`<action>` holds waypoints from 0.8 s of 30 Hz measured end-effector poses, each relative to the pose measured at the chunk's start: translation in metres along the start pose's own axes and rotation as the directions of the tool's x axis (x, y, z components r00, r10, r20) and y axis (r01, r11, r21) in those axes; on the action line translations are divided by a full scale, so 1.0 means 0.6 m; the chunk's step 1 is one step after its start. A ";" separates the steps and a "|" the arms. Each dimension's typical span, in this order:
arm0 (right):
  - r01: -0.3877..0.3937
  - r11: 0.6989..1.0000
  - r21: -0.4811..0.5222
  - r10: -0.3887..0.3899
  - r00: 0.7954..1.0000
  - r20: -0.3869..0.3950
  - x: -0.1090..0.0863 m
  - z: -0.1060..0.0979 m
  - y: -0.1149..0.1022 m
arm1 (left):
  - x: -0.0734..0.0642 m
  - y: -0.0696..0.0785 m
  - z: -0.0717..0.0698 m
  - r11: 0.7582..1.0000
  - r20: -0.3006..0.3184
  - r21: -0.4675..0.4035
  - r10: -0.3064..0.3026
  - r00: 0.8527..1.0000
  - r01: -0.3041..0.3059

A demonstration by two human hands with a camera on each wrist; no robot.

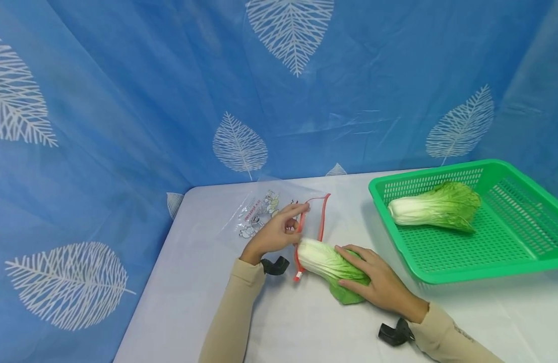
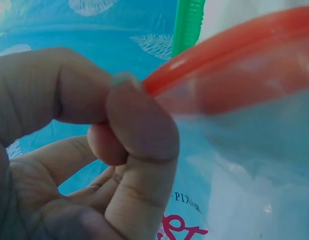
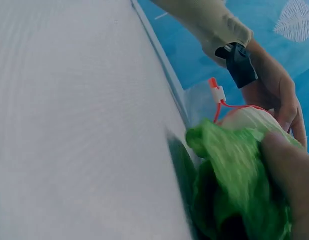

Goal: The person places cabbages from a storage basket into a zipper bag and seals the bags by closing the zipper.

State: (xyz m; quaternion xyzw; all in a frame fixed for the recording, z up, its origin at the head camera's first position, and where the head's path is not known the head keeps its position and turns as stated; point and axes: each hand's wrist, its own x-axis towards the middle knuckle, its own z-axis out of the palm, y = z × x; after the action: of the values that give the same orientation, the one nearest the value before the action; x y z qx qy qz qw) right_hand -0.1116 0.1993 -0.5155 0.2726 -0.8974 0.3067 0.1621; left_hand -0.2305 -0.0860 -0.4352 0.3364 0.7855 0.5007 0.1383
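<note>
A clear zip bag (image 1: 260,209) with cartoon prints and a red zip edge (image 2: 209,55) lies on the white table, its mouth facing right. My left hand (image 1: 279,229) pinches the red edge between thumb and index finger, as the left wrist view shows close up. A Chinese cabbage (image 1: 328,262) points its white stem end into the bag's mouth. My right hand (image 1: 380,280) grips the leafy green end, thumb on the near side and fingers over the top. In the right wrist view the leaves (image 3: 229,170) hang just over the table, with the white zip slider (image 3: 218,94) beyond.
A green plastic basket (image 1: 469,275) stands on the right of the table, with another Chinese cabbage (image 1: 435,206) lying in it. Behind and to the left hangs a blue curtain (image 1: 170,91) with white leaf prints. The table's left edge runs beside my left forearm.
</note>
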 end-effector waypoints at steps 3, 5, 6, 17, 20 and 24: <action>0.007 1.000 0.016 -0.006 0.999 -0.053 0.000 -0.004 -0.003 | -0.001 0.005 0.000 1.000 0.003 -0.012 -0.004 1.000 0.004; 0.002 1.000 0.031 0.000 0.997 -0.081 0.002 -0.010 -0.008 | -0.003 0.009 0.000 1.000 -0.002 -0.027 -0.003 1.000 0.003; -0.005 0.999 0.037 0.008 0.996 -0.087 0.003 -0.013 -0.012 | -0.004 0.012 0.000 0.999 -0.003 -0.041 0.001 1.000 -0.001; -0.059 0.998 0.029 0.062 0.990 -0.128 0.063 -0.046 -0.064 | -0.004 0.033 -0.002 0.979 -0.036 -0.199 0.044 0.998 -0.050; -0.073 0.996 0.050 0.079 0.988 -0.134 0.079 -0.049 -0.067 | -0.003 0.034 0.001 0.960 -0.029 -0.275 0.052 0.998 -0.058; -0.089 0.986 0.144 0.103 0.990 -0.097 0.092 -0.045 -0.062 | -0.001 0.035 0.004 0.955 -0.060 -0.284 0.071 0.996 -0.085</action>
State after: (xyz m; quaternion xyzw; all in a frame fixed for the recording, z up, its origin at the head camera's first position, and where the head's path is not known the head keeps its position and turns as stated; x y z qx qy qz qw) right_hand -0.1303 0.1700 -0.4526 0.2232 -0.8763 0.3897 0.1742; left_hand -0.2206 -0.0791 -0.4180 0.3313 0.6941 0.6222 0.1461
